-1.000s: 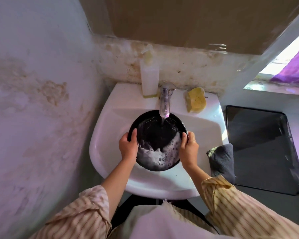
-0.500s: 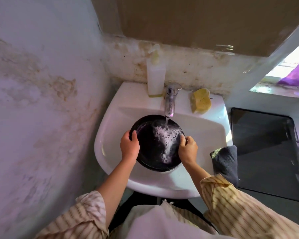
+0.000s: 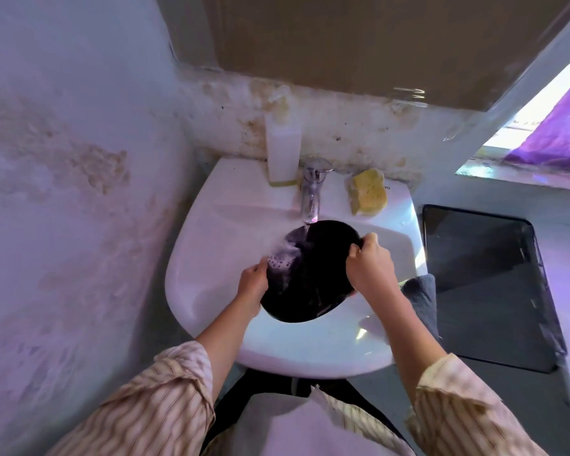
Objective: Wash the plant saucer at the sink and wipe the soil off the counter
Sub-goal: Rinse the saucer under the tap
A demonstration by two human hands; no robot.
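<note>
Item: black round plant saucer [image 3: 310, 274], being held tilted over the basin of the white sink [image 3: 211, 251], its far edge lying under the spout of the chrome tap [image 3: 311, 192]. Water is running from the tap onto the saucer's upper left part, and white suds are clinging there.

Left hand [image 3: 252, 286]: gripping the saucer's left rim, fingers curled round the edge.

Right hand [image 3: 369, 264]: gripping the saucer's upper right rim, fingers curled over the edge, knuckles facing the camera.

Both forearms are reaching out of rolled striped sleeves [image 3: 165, 399].

On the sink ledge: a white pump bottle [image 3: 282, 146] standing just left of the tap; a yellow sponge [image 3: 367, 192] lying to the tap's right.

Right of the sink: a grey cloth [image 3: 422, 297] lying at the counter's edge, touching the sink rim; beyond it a dark rectangular tray [image 3: 487, 284] sitting on the counter [image 3: 563, 324].

Backdrop: a stained wall [image 3: 63, 192]; a purple cloth [image 3: 560, 136] at the window.
</note>
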